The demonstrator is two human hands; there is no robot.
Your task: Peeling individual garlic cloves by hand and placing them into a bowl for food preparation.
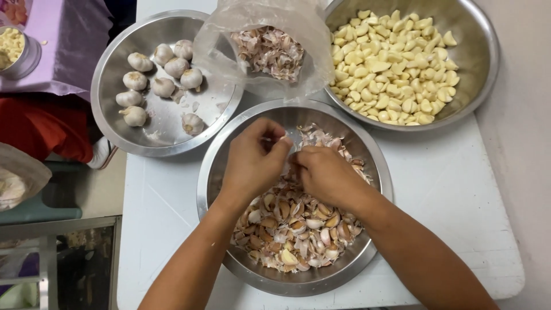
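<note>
— Containers first. What stands on the white table point(453, 189)?

— Item one: near steel bowl point(213, 189), round, directly under both hands. Contents: unpeeled garlic cloves point(293, 229) in pinkish-brown skins, mixed with loose papery peel, heaped toward the near side. Item two: far-left steel bowl point(115, 109). Contents: nine whole garlic bulbs point(163, 86), white, most clustered at the far side, one lying apart nearer the middle; a few flakes of skin on the bare bottom. Item three: far-right steel bowl point(479, 63). Contents: peeled cloves point(393, 66), pale yellow, smooth, piled thick. Item four: clear plastic bag point(224, 51), open-mouthed, between the two far bowls and overlapping their rims. Contents: discarded garlic skins point(270, 51), pinkish and dry.

— Anything off the table?

— A small steel cup point(26, 60) at the far left edge on purple cloth, holding pale pieces too small to tell.

— And the hands?

— Left hand point(252, 163) and right hand point(327, 175) meet over the near bowl, fingertips of both curled inward and pinched together on a single clove point(287, 140). Only a sliver of it shows, whitish, with a thin skin edge; the rest is hidden by the fingers. It is held just above the heap, toward the bowl's far side.
</note>
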